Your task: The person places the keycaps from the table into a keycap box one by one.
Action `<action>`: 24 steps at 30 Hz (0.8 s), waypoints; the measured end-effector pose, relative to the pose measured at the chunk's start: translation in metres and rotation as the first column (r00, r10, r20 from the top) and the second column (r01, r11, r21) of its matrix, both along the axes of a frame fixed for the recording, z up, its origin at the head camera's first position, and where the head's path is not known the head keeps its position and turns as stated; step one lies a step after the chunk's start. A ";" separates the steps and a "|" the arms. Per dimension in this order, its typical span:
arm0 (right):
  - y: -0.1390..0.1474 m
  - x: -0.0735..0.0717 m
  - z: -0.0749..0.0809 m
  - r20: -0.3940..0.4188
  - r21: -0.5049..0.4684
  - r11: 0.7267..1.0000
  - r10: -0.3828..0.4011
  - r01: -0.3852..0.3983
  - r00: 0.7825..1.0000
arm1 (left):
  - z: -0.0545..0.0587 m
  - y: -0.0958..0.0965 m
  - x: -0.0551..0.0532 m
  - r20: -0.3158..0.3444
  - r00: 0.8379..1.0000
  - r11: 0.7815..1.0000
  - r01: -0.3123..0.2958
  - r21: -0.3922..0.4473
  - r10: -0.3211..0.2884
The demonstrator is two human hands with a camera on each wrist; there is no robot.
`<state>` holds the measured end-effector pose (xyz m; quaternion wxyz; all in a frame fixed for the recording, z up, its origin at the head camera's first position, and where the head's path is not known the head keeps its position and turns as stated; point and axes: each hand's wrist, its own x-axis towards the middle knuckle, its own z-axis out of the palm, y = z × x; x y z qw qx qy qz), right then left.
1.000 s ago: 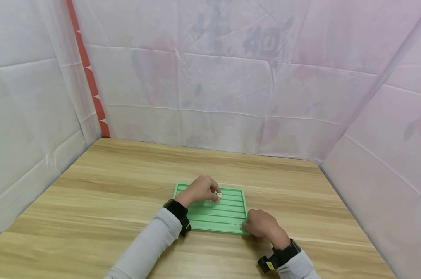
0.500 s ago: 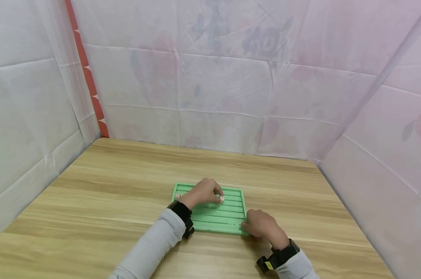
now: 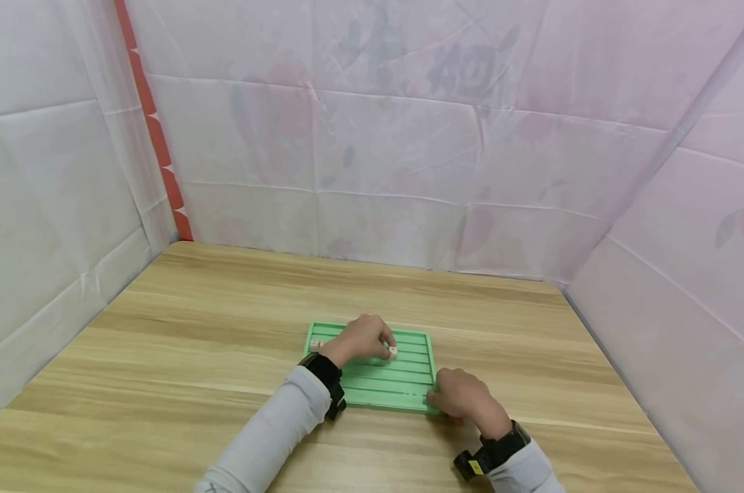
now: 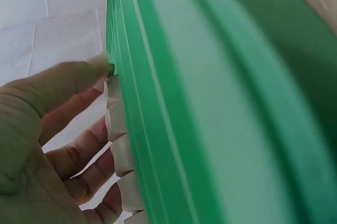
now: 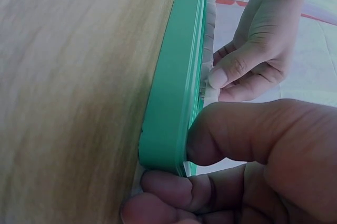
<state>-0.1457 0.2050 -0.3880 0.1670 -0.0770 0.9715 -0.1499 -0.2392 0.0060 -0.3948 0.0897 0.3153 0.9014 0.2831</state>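
Observation:
A green grooved tray (image 3: 378, 397) lies on the wooden table. My left hand (image 3: 362, 337) reaches over it and pinches a small whitish cube (image 3: 393, 352) between thumb and fingers. In the left wrist view, a row of whitish cubes (image 4: 123, 154) stands in a groove, running up to the thumb of the left hand (image 4: 63, 113). One cube (image 3: 314, 344) shows at the row's left end; the hand hides most of the others. My right hand (image 3: 464, 397) grips the tray's near right corner, thumb on top and fingers below, as the right wrist view shows.
The wooden table (image 3: 236, 301) spreads around the tray on every side. White printed sheets (image 3: 384, 150) hang as walls behind it and at both sides. A black band with a camera (image 3: 324, 383) sits on each wrist.
My left hand has shifted slightly right and toward me along the tray with the pinched cube, uncovering the row's left end. The right hand keeps its grip on the corner.

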 end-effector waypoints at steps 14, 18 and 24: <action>0.002 0.001 0.000 -0.010 -0.006 1.000 -0.004 0.004 1.000 | 0.001 0.007 0.001 0.015 0.999 0.998 -0.046 -0.046 0.047; 0.002 0.001 0.000 -0.009 -0.003 1.000 -0.003 0.003 1.000 | 0.000 0.009 0.001 0.008 0.999 0.997 -0.052 -0.060 0.053; 0.002 0.002 0.001 -0.005 -0.009 1.000 -0.006 0.006 1.000 | 0.001 0.009 0.002 0.009 0.998 0.997 -0.054 -0.062 0.055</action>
